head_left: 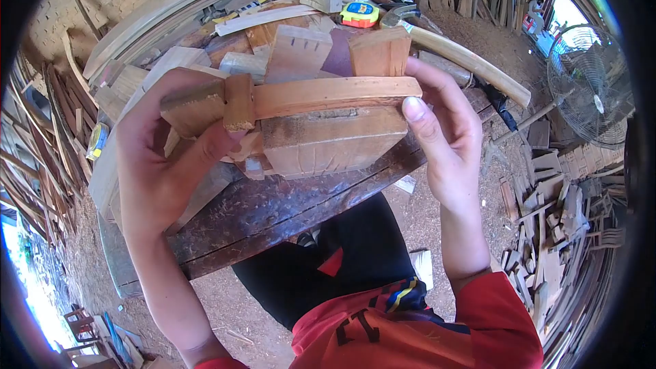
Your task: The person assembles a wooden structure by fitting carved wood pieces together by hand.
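Crosswise, both hands, left (pixel 160 164) and right (pixel 444 130), grip the jointed wooden piece (pixel 321 99), its long axis running left-right.

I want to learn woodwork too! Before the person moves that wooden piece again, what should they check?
1. Left hand holds its end of the wooden piece: ok, fingers wrap it.
2. Right hand holds the other end: ok, thumb pressed on the bar.
3. Small cross block sits square on the bar: cannot tell.
4. Workbench below has free room: not ok, wood blocks crowd it.
5. Tape measure and hammer lie away from the hands: ok.
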{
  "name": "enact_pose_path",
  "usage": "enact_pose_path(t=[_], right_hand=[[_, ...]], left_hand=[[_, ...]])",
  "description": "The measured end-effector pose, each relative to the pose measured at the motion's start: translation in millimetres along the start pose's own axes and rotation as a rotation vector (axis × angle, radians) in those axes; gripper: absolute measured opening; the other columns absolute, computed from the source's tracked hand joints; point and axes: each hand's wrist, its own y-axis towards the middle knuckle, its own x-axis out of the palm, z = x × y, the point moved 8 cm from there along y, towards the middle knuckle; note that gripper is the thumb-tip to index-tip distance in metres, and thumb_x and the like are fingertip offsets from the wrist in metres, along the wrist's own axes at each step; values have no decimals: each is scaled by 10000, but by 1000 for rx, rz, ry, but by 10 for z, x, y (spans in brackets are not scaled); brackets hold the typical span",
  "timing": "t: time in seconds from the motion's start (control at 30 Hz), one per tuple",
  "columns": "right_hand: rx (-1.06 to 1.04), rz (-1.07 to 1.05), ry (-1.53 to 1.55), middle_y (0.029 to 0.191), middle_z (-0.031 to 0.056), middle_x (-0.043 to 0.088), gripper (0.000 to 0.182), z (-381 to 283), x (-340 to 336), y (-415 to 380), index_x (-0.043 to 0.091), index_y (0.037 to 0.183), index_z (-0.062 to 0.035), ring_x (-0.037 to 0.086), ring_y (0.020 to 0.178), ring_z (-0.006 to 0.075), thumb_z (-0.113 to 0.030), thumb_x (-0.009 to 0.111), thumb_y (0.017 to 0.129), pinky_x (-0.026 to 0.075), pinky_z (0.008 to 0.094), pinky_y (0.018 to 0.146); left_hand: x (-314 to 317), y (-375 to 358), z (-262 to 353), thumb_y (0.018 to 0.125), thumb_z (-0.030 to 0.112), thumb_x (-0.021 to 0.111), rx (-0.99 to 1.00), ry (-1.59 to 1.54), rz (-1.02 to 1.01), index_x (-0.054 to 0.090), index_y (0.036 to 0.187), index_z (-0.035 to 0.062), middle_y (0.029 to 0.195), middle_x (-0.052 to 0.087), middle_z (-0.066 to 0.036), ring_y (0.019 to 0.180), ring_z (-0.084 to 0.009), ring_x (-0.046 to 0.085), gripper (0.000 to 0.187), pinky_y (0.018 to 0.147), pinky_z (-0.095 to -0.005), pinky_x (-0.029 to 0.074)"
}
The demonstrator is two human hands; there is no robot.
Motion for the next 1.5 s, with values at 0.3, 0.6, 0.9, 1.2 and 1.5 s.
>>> enact_pose_path(t=[0.3, 0.6, 0.9, 1.2, 1.5], right_hand=[[-121, 72, 88, 1223, 113, 643, 503, -16, -12, 10, 549, 1336, -1, 575, 1102, 171, -83, 742, 878, 411, 312, 959], [-411, 116, -222, 1126, 126, 671, 254, -211, -67, -59, 711, 1109, -46, 623, 1045, 206, -36, 741, 857, 463, 328, 930], [-434, 139, -277, 1076, 141, 680, 198, -256, -43, -57, 746, 1026, -53, 646, 997, 232, 7, 740, 837, 521, 324, 836], [-467, 115, -316, 1081, 150, 665, 197, -232, -43, -43, 759, 1002, -46, 637, 968, 240, -2, 732, 812, 517, 333, 815], [-544, 81, -280, 1109, 198, 605, 283, -138, -35, -56, 709, 1088, -51, 587, 994, 281, -230, 647, 879, 479, 393, 867]], left_hand=[[5, -11, 3, 842, -15, 752, -9, -35, 16, 586, 1232, -49, 1141, 638, -86, 1053, -166, 634, 425, 916, -300, 530], [-6, -13, -17, 812, -8, 781, -14, -23, 28, 587, 1243, -41, 1167, 641, -89, 1078, -173, 627, 474, 938, -310, 523], [-29, -13, -11, 750, -9, 769, 18, 35, 21, 605, 1216, -40, 1189, 627, -104, 1078, -186, 625, 496, 913, -315, 541], [-44, -3, -51, 697, 16, 762, -12, 38, 67, 620, 1117, -25, 1105, 631, -102, 1004, -188, 613, 446, 912, -323, 484], [-58, 41, -49, 685, 61, 744, 110, 100, 76, 637, 1077, -52, 1060, 673, -148, 950, -217, 640, 422, 853, -334, 500]])
